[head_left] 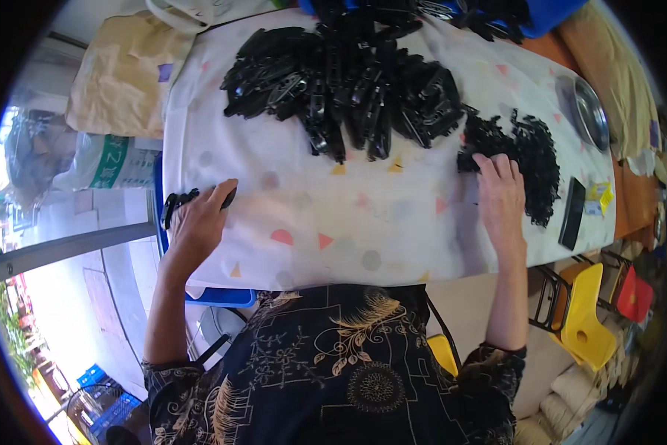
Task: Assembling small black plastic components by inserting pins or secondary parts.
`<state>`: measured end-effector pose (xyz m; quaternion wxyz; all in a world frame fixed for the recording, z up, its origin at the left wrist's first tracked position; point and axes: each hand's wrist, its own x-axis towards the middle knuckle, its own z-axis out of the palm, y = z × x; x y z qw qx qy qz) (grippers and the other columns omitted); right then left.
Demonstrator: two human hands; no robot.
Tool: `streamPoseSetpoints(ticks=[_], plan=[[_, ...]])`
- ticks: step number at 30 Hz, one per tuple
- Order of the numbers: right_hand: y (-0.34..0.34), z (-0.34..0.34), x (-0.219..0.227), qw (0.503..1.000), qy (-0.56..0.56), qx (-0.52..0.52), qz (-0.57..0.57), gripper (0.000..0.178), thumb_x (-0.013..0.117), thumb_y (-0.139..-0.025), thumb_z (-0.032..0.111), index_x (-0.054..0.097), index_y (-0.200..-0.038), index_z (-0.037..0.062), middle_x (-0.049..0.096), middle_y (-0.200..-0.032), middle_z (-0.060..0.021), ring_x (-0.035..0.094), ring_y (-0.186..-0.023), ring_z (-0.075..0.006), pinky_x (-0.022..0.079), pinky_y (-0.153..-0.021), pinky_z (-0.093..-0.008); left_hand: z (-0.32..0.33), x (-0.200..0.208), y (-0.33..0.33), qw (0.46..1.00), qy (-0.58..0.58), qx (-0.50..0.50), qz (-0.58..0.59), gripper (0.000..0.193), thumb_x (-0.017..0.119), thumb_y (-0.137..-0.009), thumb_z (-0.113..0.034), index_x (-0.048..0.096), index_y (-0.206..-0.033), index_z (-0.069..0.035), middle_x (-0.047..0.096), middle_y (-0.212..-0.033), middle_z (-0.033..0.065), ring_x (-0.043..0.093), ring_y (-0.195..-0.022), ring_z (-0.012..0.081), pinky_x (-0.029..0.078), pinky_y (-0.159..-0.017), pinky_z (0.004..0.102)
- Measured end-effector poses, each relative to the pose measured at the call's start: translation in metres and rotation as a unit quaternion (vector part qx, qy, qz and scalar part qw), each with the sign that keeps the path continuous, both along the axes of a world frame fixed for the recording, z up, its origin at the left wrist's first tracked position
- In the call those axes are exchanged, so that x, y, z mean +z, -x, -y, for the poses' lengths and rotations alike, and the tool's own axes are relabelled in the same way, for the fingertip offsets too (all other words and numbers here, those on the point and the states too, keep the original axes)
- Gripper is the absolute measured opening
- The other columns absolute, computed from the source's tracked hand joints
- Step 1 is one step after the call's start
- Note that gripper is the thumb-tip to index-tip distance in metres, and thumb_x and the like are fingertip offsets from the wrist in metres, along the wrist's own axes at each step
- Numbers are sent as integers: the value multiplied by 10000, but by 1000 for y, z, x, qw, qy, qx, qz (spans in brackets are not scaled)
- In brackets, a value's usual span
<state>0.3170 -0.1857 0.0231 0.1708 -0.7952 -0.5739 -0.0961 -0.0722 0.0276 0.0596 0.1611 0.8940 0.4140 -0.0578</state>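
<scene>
On the left of the table, my left hand [201, 221] is closed around black plastic pieces [179, 200], whose ends stick out on both sides of the fingers; their exact kind does not show. My right hand [503, 196] reaches to the near edge of a heap of small black plastic parts [535, 159]. Its fingers are bent together, and whatever they may pinch is too small to make out. Across the far middle lies a big pile of long, glossy black plastic pieces [348, 81], shaped like clips or handles.
A patterned white cloth covers the table [304, 215]. At the right stand a metal bowl [589, 115], a black phone-like slab [572, 213] and a small yellow box [599, 198]. A blue bin [552, 16] is behind. Yellow chairs [587, 319] stand right; a brown sack [122, 74] lies left.
</scene>
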Motion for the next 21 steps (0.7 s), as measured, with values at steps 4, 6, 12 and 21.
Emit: streamPoseSetpoints(ticks=[4, 6, 12, 21], plan=[[-24, -7, -4, 993, 93, 40, 65, 171, 611, -806, 62, 615, -977, 56, 485, -846, -87, 521, -848, -272, 438, -741, -386, -9, -5, -35, 979, -151, -81, 113, 347, 640, -812, -136, 586, -1154, -144, 629, -1014, 123, 623, -877, 333, 494, -767, 401], [-27, -10, 4, 991, 101, 74, 43, 143, 626, -793, 41, 606, -934, 42, 505, -828, -90, 542, -814, -275, 454, -714, -390, -6, -12, -68, 976, -32, -32, 213, 245, 657, -818, -187, 632, -1053, -126, 635, -1004, 108, 639, -806, 315, 507, -712, 398], [9, -19, -5, 991, -55, 77, -90, 119, 640, -774, -39, 587, -869, 9, 593, -871, -107, 608, -735, -280, 504, -626, -348, -23, -62, -138, 941, 74, 103, 313, 550, 724, -788, -207, 407, -1191, -9, 612, -847, 154, 619, -674, 269, 494, -626, 349], [82, -30, -47, 955, -120, 91, -256, 179, 667, -743, -87, 594, -877, 8, 626, -890, -103, 608, -731, -222, 502, -642, -297, -31, -70, -108, 840, 295, 208, 405, 406, 662, -812, -61, 472, -1160, 27, 634, -880, 74, 614, -726, 128, 505, -598, 251]])
